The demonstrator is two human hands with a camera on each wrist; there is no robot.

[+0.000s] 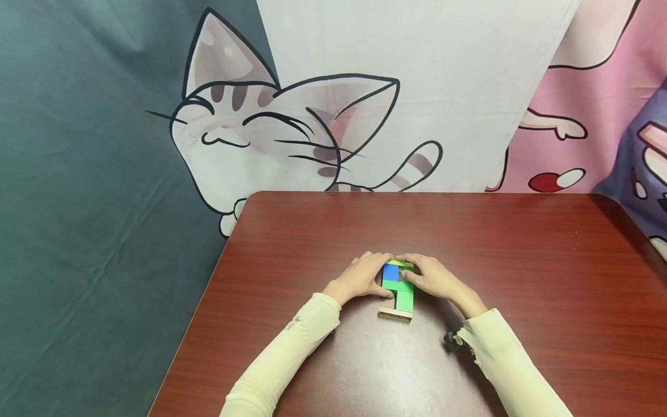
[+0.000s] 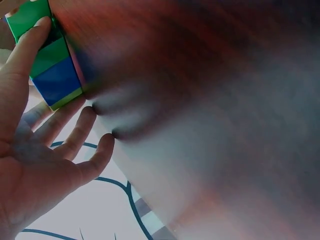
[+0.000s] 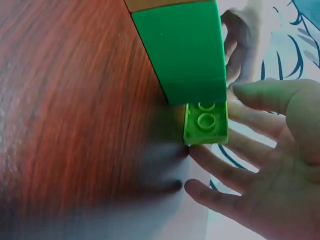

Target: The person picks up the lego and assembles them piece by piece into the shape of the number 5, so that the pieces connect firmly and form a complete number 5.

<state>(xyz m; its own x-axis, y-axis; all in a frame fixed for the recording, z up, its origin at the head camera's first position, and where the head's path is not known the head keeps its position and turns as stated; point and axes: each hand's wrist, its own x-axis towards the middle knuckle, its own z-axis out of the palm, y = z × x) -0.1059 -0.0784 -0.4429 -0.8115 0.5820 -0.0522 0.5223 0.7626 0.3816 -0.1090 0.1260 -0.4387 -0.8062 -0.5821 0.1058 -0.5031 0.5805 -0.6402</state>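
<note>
A small build of toy building blocks lies on the table between the two hands in the head view. It has green blocks (image 1: pixel 405 301), a blue block (image 1: pixel 391 272), a lime block (image 3: pixel 206 122) at the far end and a tan piece (image 1: pixel 396 313) at the near end. My left hand (image 1: pixel 359 277) holds the build from the left, thumb on a green block and fingertips by the lime end. From the right, my right hand (image 1: pixel 435 280) grips the lime end, its thumb reaching into the gap beside the blue block. Two round studs show on the lime block in the right wrist view.
The blocks lie on a reddish-brown wooden table (image 1: pixel 292 243) with rounded far corners. Behind it hangs a cloth backdrop (image 1: pixel 443 69) with a cartoon cat. A small dark device (image 1: pixel 453 340) sits at the right sleeve's cuff.
</note>
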